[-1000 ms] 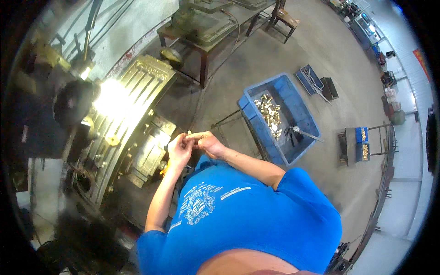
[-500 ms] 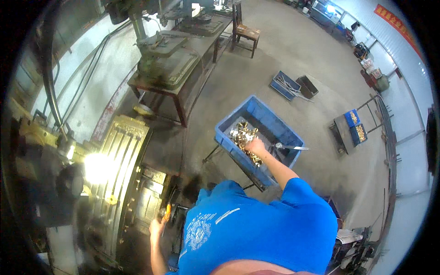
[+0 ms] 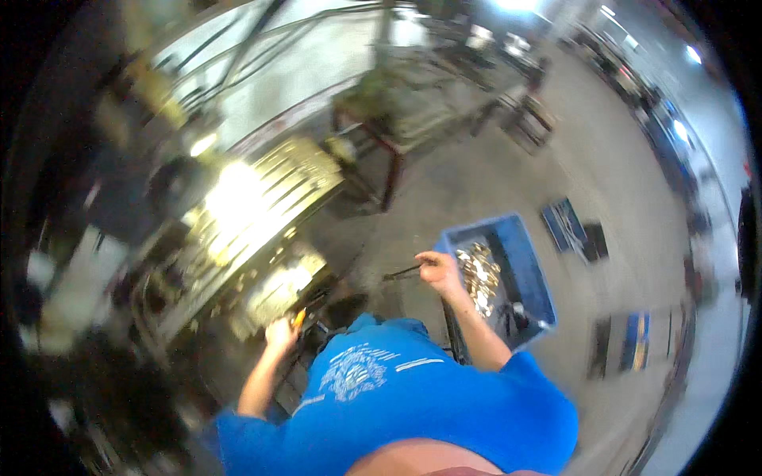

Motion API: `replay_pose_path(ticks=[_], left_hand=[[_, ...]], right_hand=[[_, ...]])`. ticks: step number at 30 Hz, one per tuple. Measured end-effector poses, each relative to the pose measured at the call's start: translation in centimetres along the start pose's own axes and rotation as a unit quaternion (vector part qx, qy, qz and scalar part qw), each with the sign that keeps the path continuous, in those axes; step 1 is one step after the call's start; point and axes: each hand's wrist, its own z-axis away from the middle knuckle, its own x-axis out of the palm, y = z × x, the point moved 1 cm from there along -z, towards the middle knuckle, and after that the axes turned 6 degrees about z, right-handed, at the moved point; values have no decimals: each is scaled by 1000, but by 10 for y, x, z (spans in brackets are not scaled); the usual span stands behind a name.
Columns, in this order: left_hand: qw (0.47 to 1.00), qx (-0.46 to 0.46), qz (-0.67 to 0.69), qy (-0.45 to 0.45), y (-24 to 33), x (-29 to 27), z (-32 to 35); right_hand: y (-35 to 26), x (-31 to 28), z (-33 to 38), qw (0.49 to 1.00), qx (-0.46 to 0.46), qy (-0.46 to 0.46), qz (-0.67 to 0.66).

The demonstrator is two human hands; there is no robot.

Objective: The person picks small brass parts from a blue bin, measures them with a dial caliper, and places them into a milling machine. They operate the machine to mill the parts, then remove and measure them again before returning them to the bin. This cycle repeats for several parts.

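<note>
My left hand (image 3: 280, 333) is closed around an orange-handled tool (image 3: 299, 318), beside the lit metal machine bed. Too little of the tool shows to tell its kind. My right hand (image 3: 441, 273) is in the air just left of a blue plastic bin (image 3: 533, 255). Its fingers are curled together, and any small piece between them is blurred. A heap of shiny brass-coloured metal parts (image 3: 479, 278) fills the bin's left side. Another object, dark with a pale end (image 3: 517, 311), rests in the bin near its front.
To my left stands a machine with a slotted metal table (image 3: 295, 176) under a bright lamp. A workbench (image 3: 413, 119) and a wooden chair (image 3: 530, 123) are farther back. Two small boxes (image 3: 565, 224) sit on the floor beyond the bin; a cart with blue trays (image 3: 635, 341) stands right.
My right hand has come out of the bin's parts and moved left past its rim. The view has turned left, toward the machine. My left hand still grips the orange-handled tool.
</note>
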Motion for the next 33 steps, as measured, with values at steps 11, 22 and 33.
replay_pose_path(ticks=[11, 22, 33], left_hand=[[921, 332, 139, 151, 82, -128, 63], [832, -51, 525, 173, 4, -79, 48], [786, -39, 604, 126, -13, -39, 49]], right_hand=[[-130, 147, 4, 787, -298, -521, 145], [-139, 142, -25, 708, -328, -485, 395], [-211, 249, -81, 808, -337, -313, 368]])
